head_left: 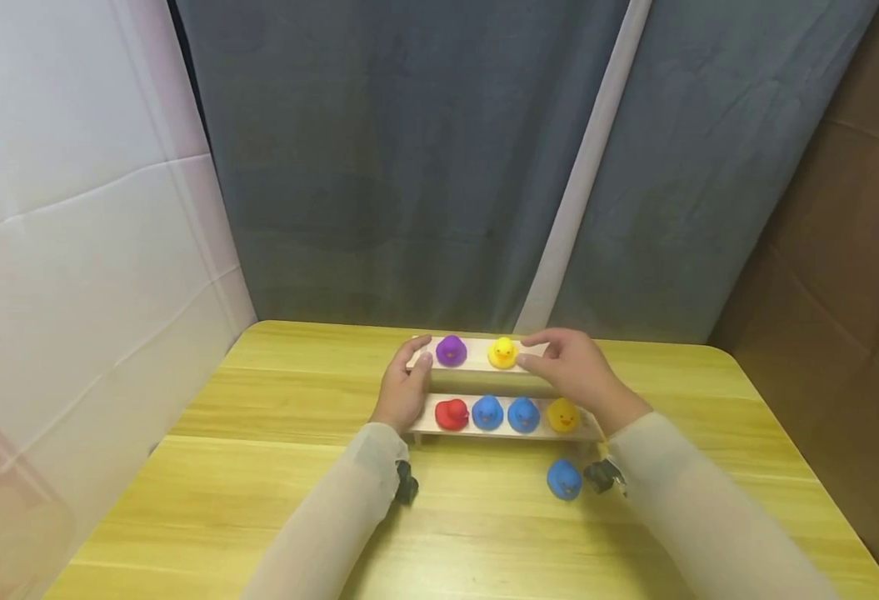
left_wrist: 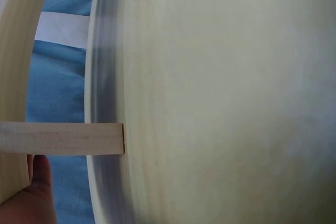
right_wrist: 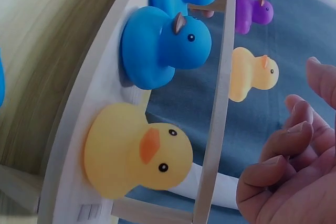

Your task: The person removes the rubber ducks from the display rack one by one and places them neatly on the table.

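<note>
A two-tier wooden rack carries rubber ducks on its upper board (head_left: 476,361) and lower board (head_left: 469,431). My left hand (head_left: 403,385) grips the upper board's left end, with fingers above and below it in the right wrist view. On that board sit a purple duck (head_left: 451,351) and a yellow duck (head_left: 502,353). Beside the yellow duck is my right hand (head_left: 577,371), thumb and fingers spread; the right wrist view shows a gap between them. The lower board holds a red duck (head_left: 451,414), two blue ducks (head_left: 487,412) and another yellow duck (head_left: 563,415).
A loose blue duck (head_left: 563,479) rests on the wooden table (head_left: 274,500), in front of the rack's right end and near the right wrist camera (head_left: 604,475). Grey curtain (head_left: 409,167) hangs behind the table, with white cloth (head_left: 79,250) at left and brown (head_left: 844,267) at right.
</note>
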The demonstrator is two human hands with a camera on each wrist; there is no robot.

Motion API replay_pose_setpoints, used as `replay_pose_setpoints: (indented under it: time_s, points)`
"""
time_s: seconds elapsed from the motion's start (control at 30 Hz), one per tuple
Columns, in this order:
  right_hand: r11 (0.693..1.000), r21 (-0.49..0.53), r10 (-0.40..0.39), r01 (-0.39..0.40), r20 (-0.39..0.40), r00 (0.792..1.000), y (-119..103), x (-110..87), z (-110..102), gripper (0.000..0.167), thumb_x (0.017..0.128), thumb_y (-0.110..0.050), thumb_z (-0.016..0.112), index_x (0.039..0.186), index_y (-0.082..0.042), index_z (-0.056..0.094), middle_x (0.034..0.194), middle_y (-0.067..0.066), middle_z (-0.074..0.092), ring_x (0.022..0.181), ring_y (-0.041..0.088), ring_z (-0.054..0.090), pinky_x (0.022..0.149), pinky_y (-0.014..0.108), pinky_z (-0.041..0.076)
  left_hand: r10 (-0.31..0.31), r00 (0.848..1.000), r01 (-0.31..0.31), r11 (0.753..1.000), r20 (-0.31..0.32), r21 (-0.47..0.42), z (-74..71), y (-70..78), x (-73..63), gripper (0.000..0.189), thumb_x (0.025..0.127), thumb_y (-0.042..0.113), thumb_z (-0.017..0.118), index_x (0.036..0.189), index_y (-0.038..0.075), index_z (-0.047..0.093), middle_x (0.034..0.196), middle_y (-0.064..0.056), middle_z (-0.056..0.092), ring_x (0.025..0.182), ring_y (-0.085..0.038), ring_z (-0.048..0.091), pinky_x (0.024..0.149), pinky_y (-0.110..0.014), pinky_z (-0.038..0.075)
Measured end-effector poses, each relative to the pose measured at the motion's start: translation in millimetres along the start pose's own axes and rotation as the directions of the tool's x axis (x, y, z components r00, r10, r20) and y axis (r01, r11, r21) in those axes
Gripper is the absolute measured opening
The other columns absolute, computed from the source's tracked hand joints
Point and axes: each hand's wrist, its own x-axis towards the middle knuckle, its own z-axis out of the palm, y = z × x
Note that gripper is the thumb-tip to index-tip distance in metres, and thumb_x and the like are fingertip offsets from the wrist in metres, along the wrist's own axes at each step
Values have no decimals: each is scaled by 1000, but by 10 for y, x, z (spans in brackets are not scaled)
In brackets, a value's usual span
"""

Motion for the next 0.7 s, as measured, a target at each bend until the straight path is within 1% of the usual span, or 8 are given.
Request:
replay_pose_setpoints:
  time_s: [0.13,0.23,0.37,0.53,0.7]
  points:
    - [1000,-4,26,-26,-5,1000,-17,49,28,39,85,-44,73,118,-24,67,90,8,58,80,26,53,63,33,48,7,1000,-7,1000,-2,-1,8,-4,1,34,101,44,47,134,42,51,147,6,43,127,-22,46,111,-51,28]
    - [1000,-15,22,-22,-5,1000,-37,93,56,39,85,-44,73,118,-24,68,91,7,58,83,25,53,66,34,49,9,1000,-9,1000,-4,-3,9,-3,0,34,101,44,47,134,42,51,147,6,43,127,-23,46,111,-51,28]
    - [999,-38,17,-18,-4,1000,-61,145,85,37,85,-42,73,117,-23,68,88,8,58,80,26,54,64,35,48,13,1000,-13,1000,-9,0,9,-2,-2,33,101,43,47,133,42,52,147,6,44,130,-22,43,112,-50,27]
    - [998,-58,27,-27,8,1000,-95,196,103,39,85,-42,73,118,-24,67,90,7,59,80,24,55,64,34,49,19,1000,-19,1000,-16,9,13,-7,-1,33,101,44,47,133,43,52,147,6,44,134,-21,39,113,-50,26]
    - [998,-65,10,-8,20,1000,-113,240,108,40,85,-40,74,120,-23,67,89,8,59,79,25,55,63,36,49,11,1000,-11,1000,-12,11,13,-14,-3,33,100,45,47,133,44,51,147,7,43,136,-22,38,113,-52,25]
